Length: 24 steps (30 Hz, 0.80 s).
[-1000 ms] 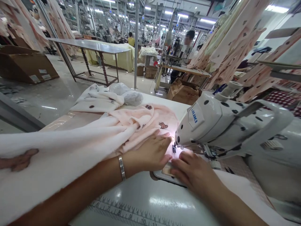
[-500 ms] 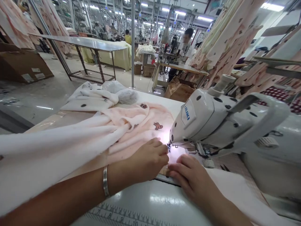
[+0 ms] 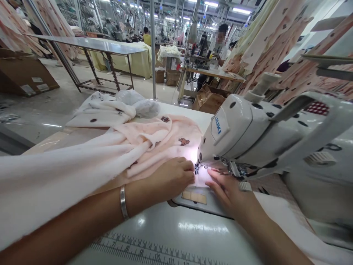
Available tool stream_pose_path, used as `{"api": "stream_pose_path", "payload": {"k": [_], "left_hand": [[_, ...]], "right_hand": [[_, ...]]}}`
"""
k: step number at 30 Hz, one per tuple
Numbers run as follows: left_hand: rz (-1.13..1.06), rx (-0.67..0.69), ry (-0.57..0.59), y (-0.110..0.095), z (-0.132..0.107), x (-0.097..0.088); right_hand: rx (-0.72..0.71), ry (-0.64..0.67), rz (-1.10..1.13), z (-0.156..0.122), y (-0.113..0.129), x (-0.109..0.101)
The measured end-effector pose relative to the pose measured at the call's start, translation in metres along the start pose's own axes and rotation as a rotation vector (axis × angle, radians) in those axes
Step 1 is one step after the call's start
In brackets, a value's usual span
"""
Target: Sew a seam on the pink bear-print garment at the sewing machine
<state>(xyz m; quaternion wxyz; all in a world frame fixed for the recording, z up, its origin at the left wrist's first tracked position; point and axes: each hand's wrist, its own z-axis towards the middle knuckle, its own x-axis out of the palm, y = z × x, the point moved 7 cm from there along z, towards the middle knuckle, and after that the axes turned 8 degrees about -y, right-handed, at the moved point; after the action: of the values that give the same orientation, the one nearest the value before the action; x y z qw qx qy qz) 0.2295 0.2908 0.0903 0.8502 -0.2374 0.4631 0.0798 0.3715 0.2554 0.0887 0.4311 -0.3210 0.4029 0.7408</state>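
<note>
Pale pink fleece fabric (image 3: 162,138) printed with small brown bears spreads in folds over the sewing table, and a long pale part sweeps out to the left. My left hand (image 3: 178,176), a silver bracelet on its wrist, has its fingers curled on the fabric just left of the lit presser foot (image 3: 196,168). My right hand (image 3: 227,187) lies to the right of the foot, fingers stretched and apart against the pale cloth. Above it is the head of a white sewing machine (image 3: 234,132) with dark spots. The fabric edge under my left fingertips is hidden.
A printed ruler (image 3: 143,252) runs along the table's front edge. Bundled white fabric (image 3: 102,110) and a clear plastic bag (image 3: 138,103) lie at the back left. Behind stand a metal table (image 3: 91,46), a cardboard box (image 3: 209,98) and a person (image 3: 220,44) at another machine.
My right hand has moved forward, up beside the presser foot, uncovering a tan patch on the machine bed. My left hand stays by the foot, fingers still curled. The view has shifted slightly.
</note>
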Motion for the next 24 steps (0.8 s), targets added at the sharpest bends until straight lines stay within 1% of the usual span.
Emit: {"api": "stream_pose_path", "payload": {"k": [3, 4, 5, 7, 8, 9, 10, 11, 13, 14, 15, 17, 19, 21, 24], "left_hand": [[0.02, -0.075, 0.016, 0.012, 0.012, -0.004], [0.041, -0.07, 0.044, 0.016, 0.016, -0.008], [0.066, -0.042, 0.077, 0.018, 0.02, -0.013], [0.12, 0.056, 0.134, 0.019, 0.024, -0.026], [0.142, 0.096, 0.152, 0.018, 0.024, -0.032], [0.158, 0.107, 0.168, 0.018, 0.021, -0.037], [0.171, 0.08, 0.188, 0.017, 0.017, -0.039], [0.193, 0.023, 0.211, 0.016, 0.011, -0.038], [0.27, -0.084, 0.267, 0.007, -0.004, -0.028], [0.327, -0.108, 0.271, -0.001, -0.012, -0.022], [0.39, -0.096, 0.251, -0.012, -0.017, -0.016], [0.496, -0.026, 0.166, -0.034, -0.024, -0.01], [0.525, 0.012, 0.094, -0.044, -0.026, -0.008], [0.501, 0.003, 0.066, -0.042, -0.025, -0.009], [0.432, -0.049, 0.055, -0.028, -0.02, -0.014]], "right_hand": [[-0.018, 0.018, -0.07, 0.005, -0.003, 0.004], [-0.02, 0.029, -0.088, 0.006, -0.005, 0.005], [-0.023, 0.042, -0.1, 0.007, -0.006, 0.007], [-0.031, 0.054, -0.121, 0.007, -0.009, 0.008], [-0.037, 0.046, -0.129, 0.007, -0.01, 0.008], [-0.042, 0.027, -0.137, 0.007, -0.01, 0.007], [-0.048, 0.0, -0.144, 0.007, -0.01, 0.004], [-0.057, -0.031, -0.148, 0.007, -0.009, 0.001], [-0.1, -0.072, -0.148, 0.005, 0.001, -0.006], [-0.155, -0.077, -0.136, 0.003, 0.01, -0.008], [-0.228, -0.061, -0.106, 0.0, 0.021, -0.009], [-0.375, 0.016, -0.012, -0.007, 0.046, -0.008], [-0.457, 0.089, 0.069, -0.014, 0.065, -0.004], [-0.455, 0.104, 0.084, -0.016, 0.072, -0.001], [-0.426, 0.062, 0.036, -0.015, 0.066, 0.002]]}}
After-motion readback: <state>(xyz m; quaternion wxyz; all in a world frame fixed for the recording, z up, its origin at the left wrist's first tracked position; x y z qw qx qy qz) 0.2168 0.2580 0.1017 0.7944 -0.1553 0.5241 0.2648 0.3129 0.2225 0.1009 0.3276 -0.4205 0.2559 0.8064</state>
